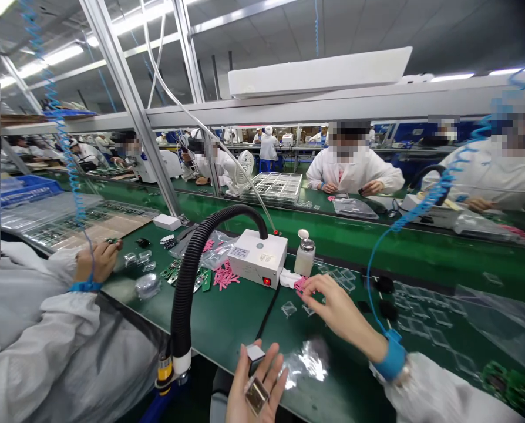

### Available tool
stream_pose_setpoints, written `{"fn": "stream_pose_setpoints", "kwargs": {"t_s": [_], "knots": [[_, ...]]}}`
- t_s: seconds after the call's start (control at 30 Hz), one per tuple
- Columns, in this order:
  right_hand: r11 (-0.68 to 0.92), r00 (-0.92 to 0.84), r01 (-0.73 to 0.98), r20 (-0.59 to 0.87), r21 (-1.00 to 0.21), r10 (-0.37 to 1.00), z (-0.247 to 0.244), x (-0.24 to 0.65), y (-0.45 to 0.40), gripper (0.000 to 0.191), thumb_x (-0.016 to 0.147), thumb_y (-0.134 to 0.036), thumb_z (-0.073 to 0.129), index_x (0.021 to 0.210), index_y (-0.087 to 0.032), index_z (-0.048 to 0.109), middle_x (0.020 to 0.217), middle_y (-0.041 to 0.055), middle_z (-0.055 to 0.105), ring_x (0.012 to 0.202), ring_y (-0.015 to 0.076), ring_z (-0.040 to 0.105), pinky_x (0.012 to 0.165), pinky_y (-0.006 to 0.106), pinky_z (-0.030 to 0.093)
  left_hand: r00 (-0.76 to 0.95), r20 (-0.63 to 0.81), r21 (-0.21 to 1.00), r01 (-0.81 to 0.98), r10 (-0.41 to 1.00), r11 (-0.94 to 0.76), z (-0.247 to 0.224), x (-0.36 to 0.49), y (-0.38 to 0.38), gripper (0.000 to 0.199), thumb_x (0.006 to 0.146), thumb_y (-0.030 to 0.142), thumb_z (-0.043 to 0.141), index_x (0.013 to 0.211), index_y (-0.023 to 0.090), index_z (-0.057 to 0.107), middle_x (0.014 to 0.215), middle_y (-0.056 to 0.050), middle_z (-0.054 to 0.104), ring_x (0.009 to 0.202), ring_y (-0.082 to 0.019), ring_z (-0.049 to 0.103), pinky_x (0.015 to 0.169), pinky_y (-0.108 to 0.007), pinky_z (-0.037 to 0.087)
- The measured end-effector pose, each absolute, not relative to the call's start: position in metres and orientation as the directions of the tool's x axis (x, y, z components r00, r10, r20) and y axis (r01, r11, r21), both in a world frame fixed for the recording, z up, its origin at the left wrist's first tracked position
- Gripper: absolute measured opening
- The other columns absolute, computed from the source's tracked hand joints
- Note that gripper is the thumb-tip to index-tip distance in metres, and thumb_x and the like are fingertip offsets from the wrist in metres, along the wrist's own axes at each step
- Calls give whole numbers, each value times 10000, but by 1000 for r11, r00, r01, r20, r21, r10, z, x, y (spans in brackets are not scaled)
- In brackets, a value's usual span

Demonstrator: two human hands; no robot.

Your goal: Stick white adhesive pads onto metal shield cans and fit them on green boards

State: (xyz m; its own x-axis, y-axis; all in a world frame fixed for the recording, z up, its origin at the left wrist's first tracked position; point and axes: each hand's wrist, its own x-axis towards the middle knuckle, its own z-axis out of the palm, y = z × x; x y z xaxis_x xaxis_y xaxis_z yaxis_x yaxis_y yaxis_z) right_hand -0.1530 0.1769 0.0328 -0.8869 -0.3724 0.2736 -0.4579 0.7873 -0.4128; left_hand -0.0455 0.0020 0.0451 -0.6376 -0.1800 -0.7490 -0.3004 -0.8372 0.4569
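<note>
Palm up at the bottom centre, my left hand (262,376) holds a small clear-windowed module (257,395) on its fingers and a small black piece with a white top (255,352) by the thumb. My right hand (328,299), with a blue wrist strap (391,355), reaches over the green bench. Its thumb and fingertips are close together at a small pile of pink strips (301,285), beside crumpled white tissue (290,278). Whether a strip is between the fingertips is too small to tell. Clear plastic pieces (289,308) lie just below.
A white box (259,257) with a black flexible hose (187,282) stands mid-bench, a bottle (305,257) to its right. More pink strips (225,275) and green boards lie left. A co-worker's hand (97,260) is at far left. Clear frames (430,317) lie right.
</note>
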Motion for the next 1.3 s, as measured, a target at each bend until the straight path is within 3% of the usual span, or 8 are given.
{"fn": "stream_pose_setpoints", "kwargs": {"t_s": [0.13,0.23,0.4,0.6,0.73,1.07,1.3], "knots": [[511,-732,-666,346,-543,-587,55,-96,161,217,932,-249,413,842,-155,586,1102,45,503,1051,112,433,886,237,418,-662,-738,416,-294,-131,-861,46,-46,13,286,855,266,553,1097,117,515,809,-147,707,692,-209,687,641,-323,563],[383,-580,-808,487,-449,-653,54,-75,150,216,908,-149,392,819,-158,588,1106,29,520,1104,138,404,882,269,406,-688,-726,298,-298,-13,-907,46,-46,21,199,876,277,519,943,94,558,672,-99,684,509,-136,629,473,-213,497],[373,-432,-899,599,-229,-674,43,-74,137,275,909,-118,407,670,-115,542,1100,0,543,1144,150,397,957,322,353,-646,-755,162,-353,114,-921,48,-42,28,277,883,313,506,755,79,579,508,-17,598,399,-80,546,377,-156,412],[368,-377,-919,580,-140,-722,40,-75,136,249,902,-167,481,672,-113,560,1075,5,544,1141,156,410,1026,356,304,-637,-761,157,-368,125,-917,46,-37,32,194,892,247,494,830,92,592,558,0,614,453,-77,572,402,-151,420],[380,-374,-918,574,-116,-728,41,-74,136,189,877,-149,520,698,-117,570,1034,7,554,1102,157,431,1015,362,315,-627,-769,155,-378,129,-913,33,-36,32,124,854,235,556,870,115,584,588,15,613,495,-87,591,430,-161,432],[391,-379,-915,531,-94,-758,40,-72,136,161,804,-207,653,707,-115,564,1054,1,530,1101,156,419,1028,360,307,-601,-782,87,-367,165,-926,32,-35,34,147,877,211,516,905,88,592,581,-7,639,472,-101,604,406,-174,434],[375,-392,-915,555,-150,-733,33,-72,138,174,859,-190,573,706,-111,552,1030,-8,542,1058,142,428,1004,360,304,-616,-758,21,-349,212,-937,31,-36,34,169,906,214,462,910,91,577,576,6,629,472,-86,597,419,-162,431]]}}
